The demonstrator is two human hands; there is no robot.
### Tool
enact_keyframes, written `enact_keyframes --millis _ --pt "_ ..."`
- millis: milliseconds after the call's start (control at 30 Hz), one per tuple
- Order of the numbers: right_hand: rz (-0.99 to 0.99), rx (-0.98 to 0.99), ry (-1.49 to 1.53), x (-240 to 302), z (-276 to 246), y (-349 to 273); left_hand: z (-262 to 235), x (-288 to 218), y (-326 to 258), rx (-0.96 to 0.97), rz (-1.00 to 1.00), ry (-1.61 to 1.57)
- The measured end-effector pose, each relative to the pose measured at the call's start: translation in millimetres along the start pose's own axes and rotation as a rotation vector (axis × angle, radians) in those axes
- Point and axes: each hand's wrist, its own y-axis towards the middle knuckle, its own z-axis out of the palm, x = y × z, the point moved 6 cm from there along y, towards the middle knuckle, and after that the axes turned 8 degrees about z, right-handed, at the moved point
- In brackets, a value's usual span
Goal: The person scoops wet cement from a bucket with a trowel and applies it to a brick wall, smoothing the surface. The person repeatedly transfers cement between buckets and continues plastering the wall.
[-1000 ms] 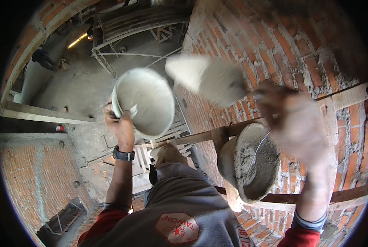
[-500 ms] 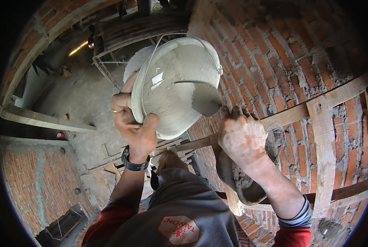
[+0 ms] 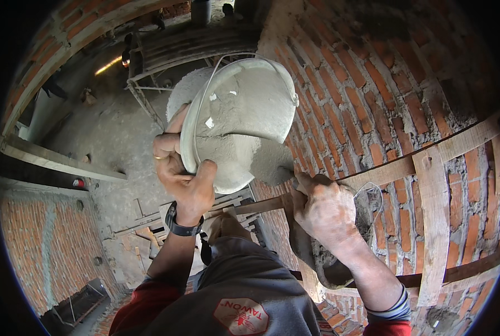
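A pale bucket [image 3: 205, 106] with a thin wire handle is tipped on its side in front of me. My left hand [image 3: 185, 173] grips its rim at the left, thumb on the near edge and fingers behind. Grey mortar [image 3: 236, 112] coats the bucket's inside, with a few white scraps stuck in it. My right hand [image 3: 325, 210] is closed around the handle of a trowel, the handle itself hidden under the fingers. The trowel's mortar-smeared blade [image 3: 272, 162] reaches into the bucket's mouth. Below my right hand stands a dark container [image 3: 334, 271] with mortar inside.
A brick wall [image 3: 373, 101] rises on the right, with wooden planks [image 3: 432, 224] fixed across it. Far below lies a grey concrete floor [image 3: 115, 129] with scattered boards. Metal scaffolding [image 3: 143, 98] stands beyond the bucket. Another brick wall [image 3: 26, 241] is at the left.
The trowel blade has shifted slightly left and down within the bucket's mouth, with more mortar on it. My right hand has moved a little lower; the bucket has tilted slightly.
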Motion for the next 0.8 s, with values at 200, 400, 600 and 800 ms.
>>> enact_keyframes --millis 200,400,600,800 --pt "0.03 -0.071 0.013 -3 -13 2 -9 7 5 -0.034 0.012 -0.03" --pt "-0.004 -0.243 -0.025 -6 -13 28 -7 7 2 -0.06 -0.116 -0.069" --pt "-0.064 -0.364 -0.114 -2 25 40 -12 15 3 -0.13 -0.324 -0.119" --pt "-0.343 -0.474 -0.278 2 10 14 -22 22 -2 -0.106 -0.406 -0.129"
